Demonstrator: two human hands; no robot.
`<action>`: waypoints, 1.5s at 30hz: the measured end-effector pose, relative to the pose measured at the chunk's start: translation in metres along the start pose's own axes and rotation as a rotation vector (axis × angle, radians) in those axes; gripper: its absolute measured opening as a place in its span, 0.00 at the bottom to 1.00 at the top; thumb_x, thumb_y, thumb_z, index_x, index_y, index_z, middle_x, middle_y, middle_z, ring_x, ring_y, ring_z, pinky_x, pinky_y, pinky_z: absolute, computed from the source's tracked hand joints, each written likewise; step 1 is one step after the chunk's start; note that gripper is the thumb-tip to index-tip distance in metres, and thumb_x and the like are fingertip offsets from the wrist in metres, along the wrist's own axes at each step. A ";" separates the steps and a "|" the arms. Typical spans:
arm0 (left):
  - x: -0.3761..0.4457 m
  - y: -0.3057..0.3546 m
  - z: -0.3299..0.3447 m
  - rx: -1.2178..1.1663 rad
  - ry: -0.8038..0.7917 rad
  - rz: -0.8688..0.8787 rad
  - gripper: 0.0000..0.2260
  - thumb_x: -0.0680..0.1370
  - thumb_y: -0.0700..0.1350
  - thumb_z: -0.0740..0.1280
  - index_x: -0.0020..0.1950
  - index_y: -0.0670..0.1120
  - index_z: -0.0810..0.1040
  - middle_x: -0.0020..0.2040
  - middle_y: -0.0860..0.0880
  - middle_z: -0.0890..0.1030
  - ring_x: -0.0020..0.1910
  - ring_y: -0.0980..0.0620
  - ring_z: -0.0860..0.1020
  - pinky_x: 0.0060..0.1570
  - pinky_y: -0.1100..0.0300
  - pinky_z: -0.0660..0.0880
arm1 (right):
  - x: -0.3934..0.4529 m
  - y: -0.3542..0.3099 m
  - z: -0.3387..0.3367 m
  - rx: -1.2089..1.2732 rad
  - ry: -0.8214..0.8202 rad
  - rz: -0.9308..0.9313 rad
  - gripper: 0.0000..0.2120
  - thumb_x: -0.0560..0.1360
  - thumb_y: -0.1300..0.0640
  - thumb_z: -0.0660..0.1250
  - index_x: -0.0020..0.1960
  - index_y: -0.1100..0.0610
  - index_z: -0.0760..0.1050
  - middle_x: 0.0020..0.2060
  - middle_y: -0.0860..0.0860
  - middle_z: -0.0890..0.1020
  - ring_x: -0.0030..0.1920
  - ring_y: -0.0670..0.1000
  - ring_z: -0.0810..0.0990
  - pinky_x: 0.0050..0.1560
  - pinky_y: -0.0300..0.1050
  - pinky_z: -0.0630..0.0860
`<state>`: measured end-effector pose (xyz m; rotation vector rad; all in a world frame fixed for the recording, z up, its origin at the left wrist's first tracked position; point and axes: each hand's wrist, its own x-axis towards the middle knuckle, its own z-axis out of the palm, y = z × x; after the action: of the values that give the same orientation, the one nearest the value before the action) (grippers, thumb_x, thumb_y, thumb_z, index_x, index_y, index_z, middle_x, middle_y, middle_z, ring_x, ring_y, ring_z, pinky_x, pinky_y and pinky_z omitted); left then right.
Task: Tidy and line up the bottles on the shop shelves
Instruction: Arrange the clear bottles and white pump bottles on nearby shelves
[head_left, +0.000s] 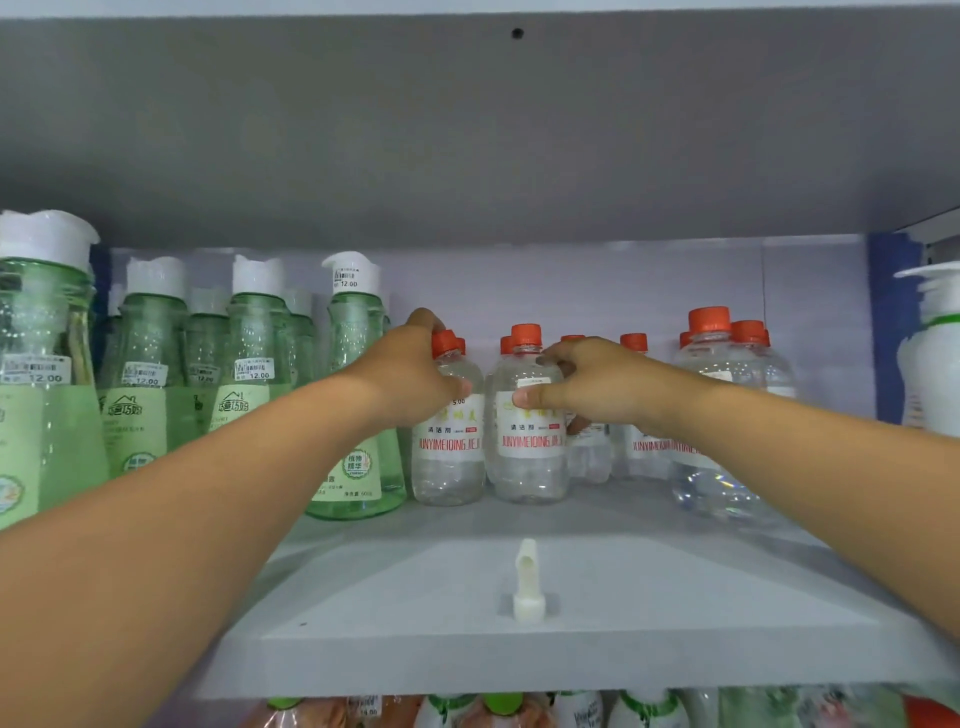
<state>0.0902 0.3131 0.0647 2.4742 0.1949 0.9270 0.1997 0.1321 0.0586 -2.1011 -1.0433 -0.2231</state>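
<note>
view: single head cam, wide-angle, no second view to overlap
position: at shelf (467, 623) height, slightly below upper board
facing: straight into shelf bay, toward back wall
range: close, about arm's reach, both forearms entered from bottom corners

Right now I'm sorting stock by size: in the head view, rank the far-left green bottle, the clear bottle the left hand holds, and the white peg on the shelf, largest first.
1. Far-left green bottle, though nearness to the camera enlarges it.
2. Clear bottle gripped by the left hand.
3. White peg, clearly smallest.
</note>
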 end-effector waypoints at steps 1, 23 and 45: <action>0.000 -0.001 -0.001 -0.021 -0.017 -0.010 0.21 0.76 0.48 0.73 0.65 0.52 0.68 0.54 0.51 0.78 0.52 0.50 0.79 0.54 0.53 0.78 | 0.000 0.001 0.003 0.023 0.022 -0.004 0.22 0.74 0.48 0.75 0.63 0.53 0.75 0.52 0.47 0.84 0.47 0.48 0.85 0.41 0.43 0.84; -0.002 0.068 0.019 -0.043 0.025 0.258 0.09 0.77 0.55 0.71 0.56 0.56 0.81 0.54 0.61 0.80 0.57 0.59 0.78 0.57 0.62 0.73 | -0.088 0.033 -0.093 -0.446 0.224 0.208 0.37 0.67 0.33 0.74 0.68 0.51 0.70 0.60 0.50 0.77 0.50 0.53 0.81 0.48 0.46 0.78; 0.033 0.087 0.070 0.458 -0.136 0.339 0.29 0.71 0.70 0.68 0.66 0.64 0.60 0.54 0.54 0.78 0.56 0.49 0.73 0.54 0.51 0.76 | -0.060 0.074 -0.130 -0.322 0.614 -0.066 0.20 0.76 0.47 0.71 0.65 0.53 0.75 0.59 0.50 0.76 0.52 0.48 0.77 0.56 0.43 0.74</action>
<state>0.1577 0.2199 0.0814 3.0513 -0.0729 0.9208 0.2375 -0.0231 0.0805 -2.0596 -0.7305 -1.0540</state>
